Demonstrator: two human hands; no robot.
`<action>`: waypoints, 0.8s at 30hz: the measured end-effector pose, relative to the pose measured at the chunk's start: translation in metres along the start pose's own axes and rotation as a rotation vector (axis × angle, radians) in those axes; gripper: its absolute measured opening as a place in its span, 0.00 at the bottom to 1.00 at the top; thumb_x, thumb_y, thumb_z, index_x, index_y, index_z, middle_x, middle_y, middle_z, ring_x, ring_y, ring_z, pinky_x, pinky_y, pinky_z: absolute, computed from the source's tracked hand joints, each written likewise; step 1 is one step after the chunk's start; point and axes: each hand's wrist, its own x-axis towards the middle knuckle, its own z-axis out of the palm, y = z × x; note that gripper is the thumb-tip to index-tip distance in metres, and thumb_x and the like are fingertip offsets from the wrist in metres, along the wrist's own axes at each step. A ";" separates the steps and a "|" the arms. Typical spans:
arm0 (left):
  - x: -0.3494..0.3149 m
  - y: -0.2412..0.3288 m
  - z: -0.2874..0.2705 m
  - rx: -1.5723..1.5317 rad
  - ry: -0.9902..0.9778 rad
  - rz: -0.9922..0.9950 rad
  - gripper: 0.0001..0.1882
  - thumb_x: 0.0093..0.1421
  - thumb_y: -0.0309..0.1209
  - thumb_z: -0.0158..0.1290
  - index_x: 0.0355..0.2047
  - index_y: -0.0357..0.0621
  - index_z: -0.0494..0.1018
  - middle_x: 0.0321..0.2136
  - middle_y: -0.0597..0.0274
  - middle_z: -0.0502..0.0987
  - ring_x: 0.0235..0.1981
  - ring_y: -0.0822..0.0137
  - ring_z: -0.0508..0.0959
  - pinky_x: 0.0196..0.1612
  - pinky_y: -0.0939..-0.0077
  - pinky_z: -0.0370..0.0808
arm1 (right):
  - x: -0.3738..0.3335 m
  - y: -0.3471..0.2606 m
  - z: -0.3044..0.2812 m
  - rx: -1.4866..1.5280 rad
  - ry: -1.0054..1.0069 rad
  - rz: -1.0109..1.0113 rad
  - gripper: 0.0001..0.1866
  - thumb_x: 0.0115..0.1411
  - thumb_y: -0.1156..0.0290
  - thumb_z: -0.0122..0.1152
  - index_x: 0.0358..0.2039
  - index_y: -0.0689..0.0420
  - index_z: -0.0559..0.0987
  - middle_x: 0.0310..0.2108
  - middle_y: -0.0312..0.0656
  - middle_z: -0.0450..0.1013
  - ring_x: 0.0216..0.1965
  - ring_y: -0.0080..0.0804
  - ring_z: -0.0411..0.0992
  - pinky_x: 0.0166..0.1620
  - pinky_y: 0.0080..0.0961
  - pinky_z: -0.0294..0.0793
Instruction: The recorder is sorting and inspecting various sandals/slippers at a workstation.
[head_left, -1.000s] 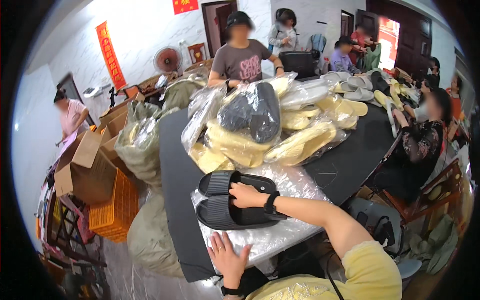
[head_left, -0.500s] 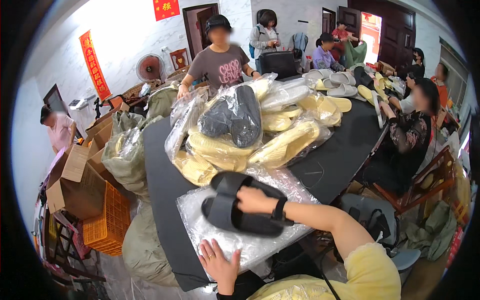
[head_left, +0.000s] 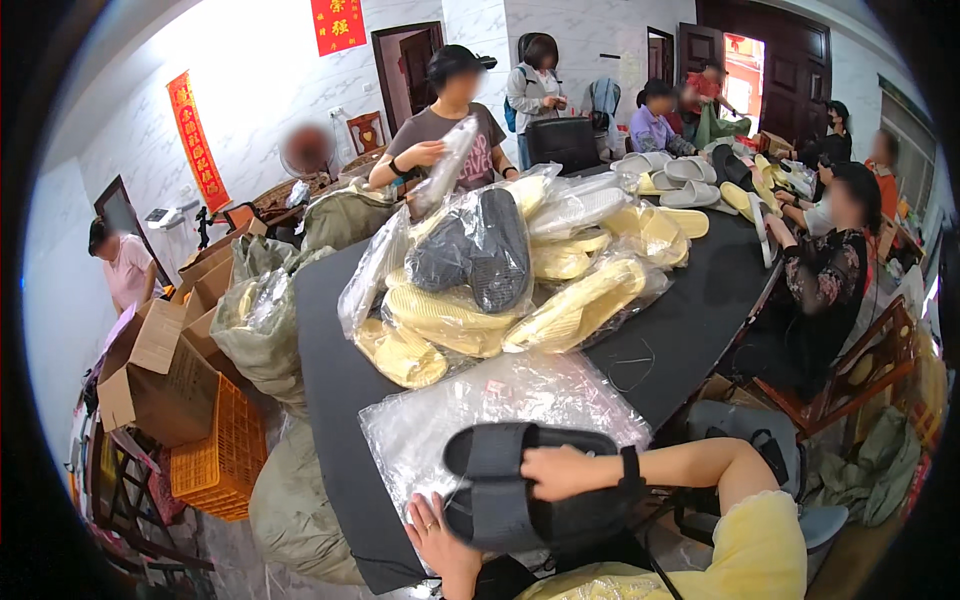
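Note:
A pair of black slippers, side by side, is in my right hand, whose fingers close round their inner edges. They lie over a stack of clear plastic bags at the table's near edge. My left hand rests with fingers stretched out on the bags' near left corner, beside the slippers' toe ends; its thumb is partly hidden. Beyond the bags, a heap of bagged slippers covers the table: yellow slippers, a dark pair on top and pale ones.
The black table runs away from me, with loose grey slippers farther back. Across it a person lifts a clear bag. Cardboard boxes, an orange crate and sacks stand left. Another person sits right.
My right hand has brought the black slippers nearer and to the right. My left hand stays on the bags. The person opposite has raised a bag.

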 end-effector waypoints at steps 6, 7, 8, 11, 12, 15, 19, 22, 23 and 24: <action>0.003 0.012 -0.001 0.010 0.031 -0.027 0.45 0.45 0.55 0.56 0.56 0.36 0.62 0.60 0.41 0.55 0.62 0.45 0.54 0.61 0.48 0.49 | 0.000 0.095 -0.029 -0.010 0.395 0.437 0.18 0.50 0.61 0.56 0.37 0.62 0.75 0.42 0.54 0.68 0.42 0.52 0.70 0.43 0.43 0.72; 0.003 0.012 -0.002 0.012 0.025 -0.030 0.45 0.45 0.55 0.56 0.56 0.36 0.62 0.60 0.41 0.55 0.62 0.45 0.54 0.61 0.48 0.49 | -0.004 0.100 -0.030 -0.011 0.392 0.419 0.18 0.50 0.62 0.56 0.37 0.63 0.75 0.42 0.54 0.68 0.42 0.53 0.70 0.43 0.43 0.72; 0.004 0.013 -0.002 0.013 0.020 -0.031 0.45 0.45 0.55 0.56 0.56 0.36 0.62 0.60 0.41 0.55 0.62 0.45 0.54 0.61 0.48 0.49 | -0.008 0.103 -0.031 -0.012 0.390 0.403 0.18 0.51 0.62 0.56 0.37 0.63 0.75 0.42 0.54 0.68 0.42 0.53 0.70 0.43 0.43 0.72; 0.002 0.008 0.002 -0.005 0.030 -0.042 0.46 0.44 0.56 0.56 0.56 0.36 0.61 0.60 0.41 0.55 0.62 0.45 0.54 0.61 0.49 0.48 | -0.016 0.076 -0.029 0.007 0.399 0.316 0.16 0.49 0.64 0.55 0.35 0.63 0.75 0.41 0.56 0.67 0.38 0.57 0.71 0.42 0.45 0.72; 0.003 0.008 0.001 -0.011 0.026 -0.053 0.45 0.44 0.55 0.56 0.56 0.36 0.61 0.60 0.41 0.55 0.62 0.45 0.53 0.62 0.49 0.47 | -0.020 0.057 -0.031 0.018 0.355 0.261 0.16 0.48 0.65 0.54 0.34 0.62 0.75 0.41 0.57 0.67 0.37 0.57 0.71 0.42 0.45 0.72; 0.001 0.004 0.001 0.027 -0.018 -0.048 0.43 0.44 0.50 0.56 0.57 0.37 0.60 0.62 0.43 0.53 0.63 0.47 0.52 0.62 0.50 0.46 | -0.033 0.015 -0.024 0.074 0.148 0.104 0.15 0.48 0.66 0.53 0.35 0.61 0.74 0.42 0.53 0.66 0.37 0.55 0.71 0.39 0.47 0.72; 0.002 0.004 0.006 0.049 -0.017 -0.038 0.43 0.44 0.49 0.56 0.57 0.37 0.60 0.62 0.43 0.53 0.63 0.47 0.52 0.63 0.51 0.46 | -0.033 0.030 -0.002 0.052 0.081 0.045 0.15 0.49 0.66 0.53 0.35 0.60 0.73 0.41 0.52 0.65 0.37 0.53 0.71 0.36 0.48 0.72; 0.003 0.012 -0.003 0.008 -0.019 -0.070 0.44 0.45 0.53 0.56 0.57 0.36 0.61 0.61 0.42 0.54 0.63 0.46 0.52 0.63 0.51 0.46 | -0.028 0.048 -0.013 0.000 0.163 0.246 0.16 0.50 0.63 0.55 0.34 0.61 0.74 0.41 0.52 0.66 0.38 0.53 0.71 0.38 0.46 0.72; 0.003 0.010 -0.001 0.015 -0.020 -0.067 0.45 0.46 0.56 0.55 0.56 0.35 0.61 0.61 0.41 0.54 0.63 0.46 0.52 0.62 0.51 0.46 | -0.027 0.058 -0.015 0.017 0.220 0.314 0.16 0.50 0.62 0.55 0.35 0.62 0.74 0.42 0.52 0.66 0.38 0.53 0.72 0.39 0.46 0.72; 0.003 0.010 -0.002 0.015 -0.020 -0.068 0.45 0.46 0.56 0.55 0.56 0.35 0.61 0.60 0.41 0.55 0.63 0.46 0.53 0.62 0.51 0.46 | -0.027 0.066 -0.017 0.033 0.280 0.383 0.17 0.50 0.62 0.56 0.35 0.62 0.75 0.42 0.52 0.66 0.39 0.54 0.72 0.39 0.46 0.72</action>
